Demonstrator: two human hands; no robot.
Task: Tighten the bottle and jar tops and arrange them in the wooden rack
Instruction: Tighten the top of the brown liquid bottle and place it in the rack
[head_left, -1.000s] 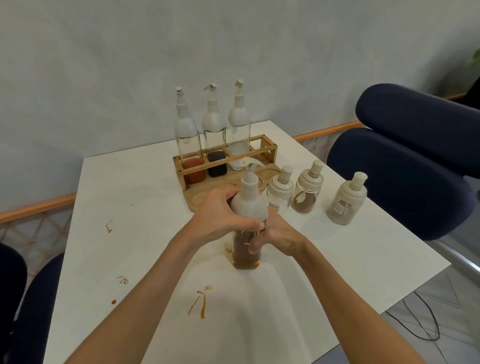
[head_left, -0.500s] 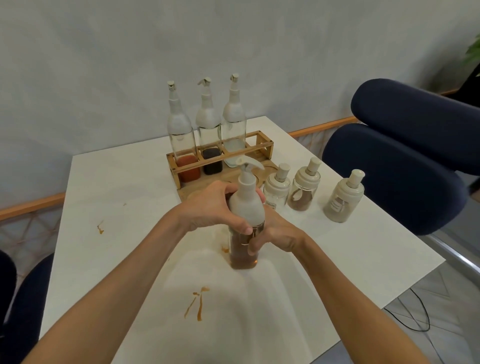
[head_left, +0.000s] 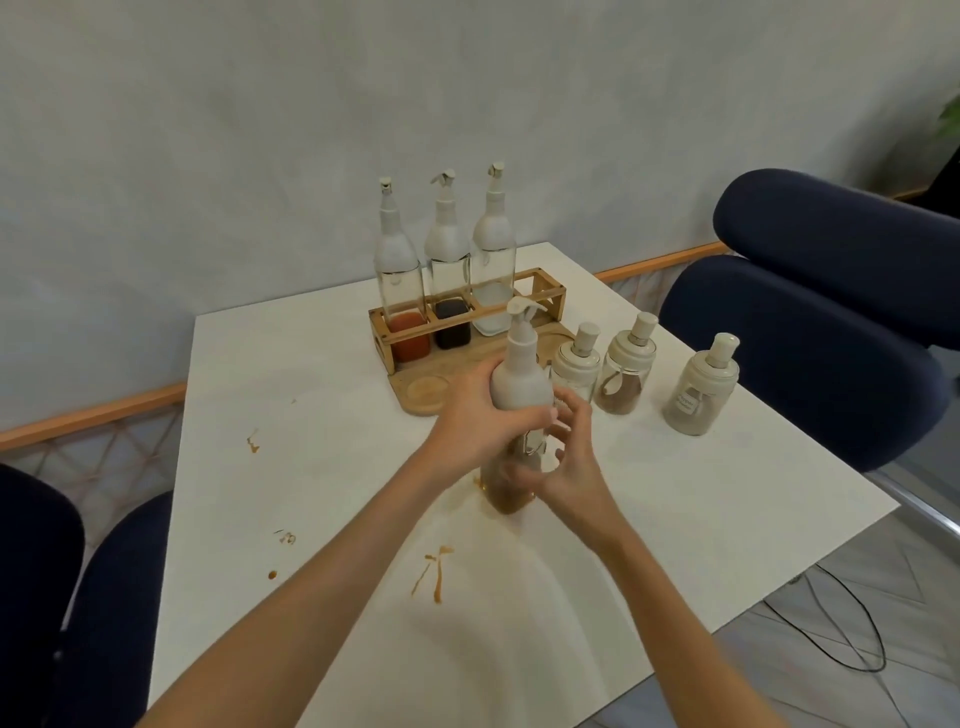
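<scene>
Plain grey wall (head_left: 260, 130) at the back, and a white square table (head_left: 311, 364) with a few brown sauce smears (head_left: 434, 571) on it. There are dark blue padded chairs (head_left: 810, 338) on the right and at the near left.

The tall glass bottle with amber liquid and a white pump-style top (head_left: 522, 374) is standing on the table in the middle, just in front of the light wooden rack (head_left: 382, 332). It's upright, so the long axis is vertical, and the little spout on top points off to the right, toward the jars.

The left hand (head_left: 475, 421) is wrapped around the white top, fingers curled round its far side and thumb on the near side. The right hand (head_left: 571, 473) is lower down by the glass body, fingers spread and only loosely bent, not closed round it. It's blurry there, so I honestly can't say if the palm is touching the glass.

The rack's back row already has three tall glass bottles with white tops, all upright:
- one with reddish-orange liquid (head_left: 397, 280)
- one with dark liquid (head_left: 448, 270)
- one that looks clear (head_left: 493, 254)

The slot at the right end of that row has nothing in it, and a round recess (head_left: 427, 389) in the front ledge is bare too.

Three small glass jars with cream lids (head_left: 626, 374) sit on the table to the right of the rack, in a loose row.
</scene>
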